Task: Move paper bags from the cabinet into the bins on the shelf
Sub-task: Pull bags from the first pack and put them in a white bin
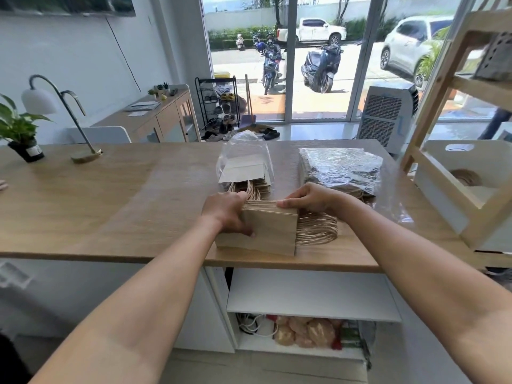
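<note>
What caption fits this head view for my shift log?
Both hands, left and right, grip a stack of brown paper bags on the wooden counter.

shelf (pixel 454 81) cut off right; bin (pixel 443 173) contents partly hidden.

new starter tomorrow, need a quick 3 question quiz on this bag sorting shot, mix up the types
1. True or false: both hands grip the stack of brown paper bags standing on the counter.
2. Which side of that stack do its twine handles stick out from? A) the person's left B) the person's right C) straight up
3. Fill in: the two other bundles behind the stack are wrapped in clear ____.

Key
1. True: the left hand holds the left end, the right hand pinches the top right corner.
2. B
3. plastic: the open-topped bundle and the sealed bundle.
</note>
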{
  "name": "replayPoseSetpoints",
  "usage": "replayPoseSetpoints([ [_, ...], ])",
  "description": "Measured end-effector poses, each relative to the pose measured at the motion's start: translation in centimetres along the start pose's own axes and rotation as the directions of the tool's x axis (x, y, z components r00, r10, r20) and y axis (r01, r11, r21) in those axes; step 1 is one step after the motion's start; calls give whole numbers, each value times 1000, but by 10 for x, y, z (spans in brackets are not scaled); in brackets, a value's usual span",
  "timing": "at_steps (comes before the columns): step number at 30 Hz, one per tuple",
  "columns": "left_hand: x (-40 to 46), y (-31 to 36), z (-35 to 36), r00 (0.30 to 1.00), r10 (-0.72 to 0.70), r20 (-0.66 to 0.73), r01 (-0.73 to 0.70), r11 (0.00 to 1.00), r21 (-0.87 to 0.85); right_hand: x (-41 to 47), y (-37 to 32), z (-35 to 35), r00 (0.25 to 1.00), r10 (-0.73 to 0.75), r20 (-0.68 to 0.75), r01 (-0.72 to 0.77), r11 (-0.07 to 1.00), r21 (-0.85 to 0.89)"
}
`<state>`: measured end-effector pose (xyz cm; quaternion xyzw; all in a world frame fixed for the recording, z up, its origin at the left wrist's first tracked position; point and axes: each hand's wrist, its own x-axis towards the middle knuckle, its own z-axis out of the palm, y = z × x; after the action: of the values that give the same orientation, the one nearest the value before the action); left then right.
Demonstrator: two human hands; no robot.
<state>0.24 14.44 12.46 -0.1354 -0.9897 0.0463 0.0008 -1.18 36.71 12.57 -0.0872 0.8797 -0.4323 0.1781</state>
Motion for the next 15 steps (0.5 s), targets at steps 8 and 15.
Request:
replayPoseSetpoints([
  [8,-1,1,0,1000,-5,-7,5,1000,-3,0,-3,1,998,54,-9,-54,999,-8],
  [15,-2,1,0,1000,-13,7,13,999,-32,1,-10,-1,995,90,-32,-94,983,-155],
])
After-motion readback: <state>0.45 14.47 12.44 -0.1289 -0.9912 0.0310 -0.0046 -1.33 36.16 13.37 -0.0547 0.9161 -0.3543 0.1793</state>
